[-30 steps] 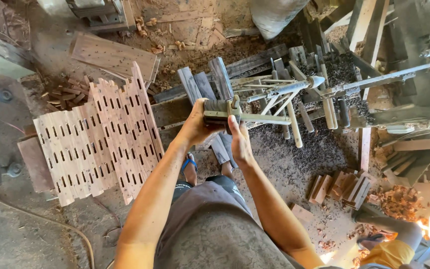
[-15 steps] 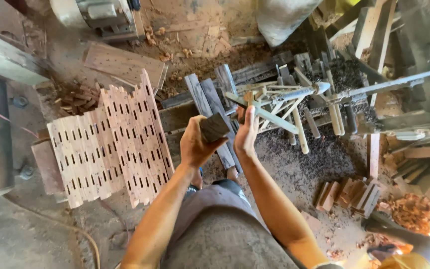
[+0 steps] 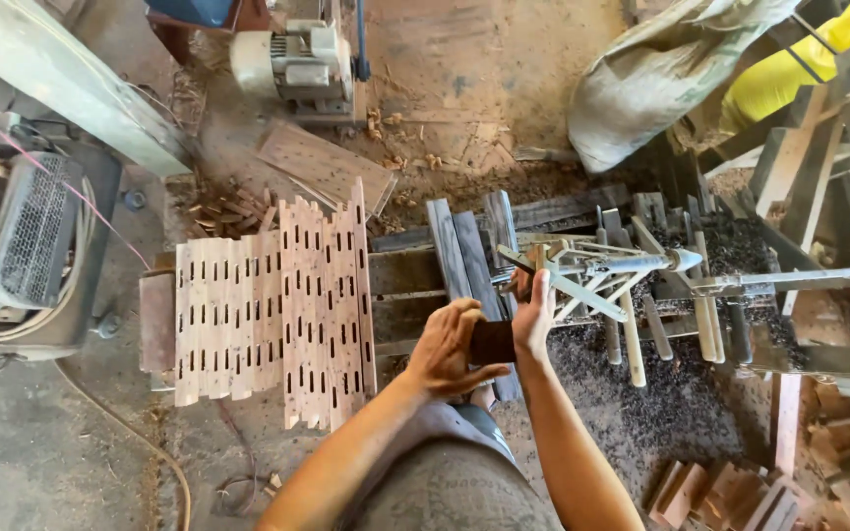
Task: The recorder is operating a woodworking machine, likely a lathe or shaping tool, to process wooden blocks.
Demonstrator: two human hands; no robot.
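View: one head camera, no second view to overlap.
Facing: steeply down over the person's own forearms onto the dirt floor (image 3: 41, 462).
Nearness: hands close below; slotted boards (image 3: 268, 310) and motor (image 3: 297, 59) farther out.

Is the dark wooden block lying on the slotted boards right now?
No, the dark wooden block is held between the left hand and right hand, apart from the slotted boards.

Dusty dirt floor (image 3: 41, 452); motor (image 3: 292, 59); grey sack (image 3: 641, 88); slotted planks (image 3: 268, 305).
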